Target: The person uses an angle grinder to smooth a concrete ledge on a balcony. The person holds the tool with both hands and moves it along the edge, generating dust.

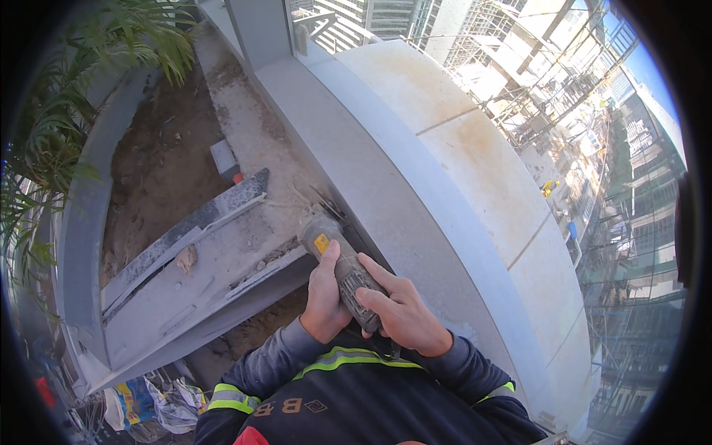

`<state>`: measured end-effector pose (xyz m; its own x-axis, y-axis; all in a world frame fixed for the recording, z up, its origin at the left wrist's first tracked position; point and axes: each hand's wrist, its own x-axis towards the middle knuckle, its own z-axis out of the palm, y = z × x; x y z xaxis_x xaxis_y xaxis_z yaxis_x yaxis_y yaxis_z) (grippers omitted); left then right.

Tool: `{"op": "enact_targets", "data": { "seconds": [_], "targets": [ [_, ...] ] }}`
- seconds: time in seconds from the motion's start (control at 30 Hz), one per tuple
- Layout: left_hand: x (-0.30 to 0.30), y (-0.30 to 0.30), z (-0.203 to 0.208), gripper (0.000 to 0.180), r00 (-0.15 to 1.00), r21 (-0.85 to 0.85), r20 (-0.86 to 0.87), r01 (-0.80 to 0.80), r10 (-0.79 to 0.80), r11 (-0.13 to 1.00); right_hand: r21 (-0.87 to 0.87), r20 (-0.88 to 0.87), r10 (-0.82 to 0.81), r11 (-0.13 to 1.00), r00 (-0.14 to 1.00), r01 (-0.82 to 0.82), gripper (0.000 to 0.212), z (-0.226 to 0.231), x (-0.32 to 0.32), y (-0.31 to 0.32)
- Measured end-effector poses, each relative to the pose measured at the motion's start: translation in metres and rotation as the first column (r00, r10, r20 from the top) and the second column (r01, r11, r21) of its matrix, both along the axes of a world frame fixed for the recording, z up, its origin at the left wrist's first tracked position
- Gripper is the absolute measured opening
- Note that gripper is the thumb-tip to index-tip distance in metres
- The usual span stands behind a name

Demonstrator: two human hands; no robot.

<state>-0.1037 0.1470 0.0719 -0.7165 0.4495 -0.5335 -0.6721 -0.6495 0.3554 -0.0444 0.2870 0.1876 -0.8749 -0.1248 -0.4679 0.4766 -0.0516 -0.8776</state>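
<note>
A dusty angle grinder [348, 276] lies between my hands, its head pointing away from me. My left hand [324, 300] wraps the left side of its body, thumb along the top beside a yellow label. From the right, my right hand [409, 308] grips the rear of the body, with fingers over the ribbed housing. The thin disc [330, 204] at the head is seen nearly edge-on. It is close to the foot of the grey parapet wall [356, 163], above a dusty concrete strip [256, 130]; whether it touches cannot be told.
Left of me stands a planter ledge [193, 289] with a dark stone strip [200, 222] and a small grey box [223, 159]. Beyond are soil [163, 170] and palm leaves [133, 37]. Past the parapet, a wide curved ledge [489, 170] borders a deep drop to a building site.
</note>
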Motion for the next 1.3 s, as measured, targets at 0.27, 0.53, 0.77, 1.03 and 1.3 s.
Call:
{"op": "enact_targets", "data": {
  "seconds": [0.27, 0.53, 0.77, 1.03, 1.3],
  "targets": [
    [0.000, 0.000, 0.003, 0.048, 1.000, -0.009, 0.007, -0.017, 0.017, 1.000, -0.033, 0.002, 0.008, 0.999, 1.000, -0.008, 0.076, 0.002, -0.003, 0.001],
    [0.000, 0.000, 0.005, 0.047, 1.000, -0.006, 0.009, -0.019, 0.019, 1.000, -0.036, -0.005, 0.012, 0.999, 1.000, -0.012, 0.077, 0.001, -0.002, 0.001],
    [0.005, -0.010, 0.012, 0.051, 1.000, 0.016, -0.010, -0.003, 0.004, 1.000, -0.020, -0.063, 0.032, 0.999, 0.997, -0.033, 0.077, -0.009, 0.009, -0.009],
    [0.007, -0.023, 0.007, 0.048, 0.996, -0.013, -0.077, -0.034, 0.033, 0.999, -0.014, -0.156, 0.026, 0.999, 0.987, -0.028, 0.078, -0.021, 0.013, -0.019],
    [0.007, -0.016, 0.017, 0.042, 0.993, -0.044, -0.112, -0.046, 0.041, 0.998, -0.086, -0.083, -0.035, 0.996, 0.996, 0.028, 0.075, -0.020, 0.016, -0.018]
  ]
}}
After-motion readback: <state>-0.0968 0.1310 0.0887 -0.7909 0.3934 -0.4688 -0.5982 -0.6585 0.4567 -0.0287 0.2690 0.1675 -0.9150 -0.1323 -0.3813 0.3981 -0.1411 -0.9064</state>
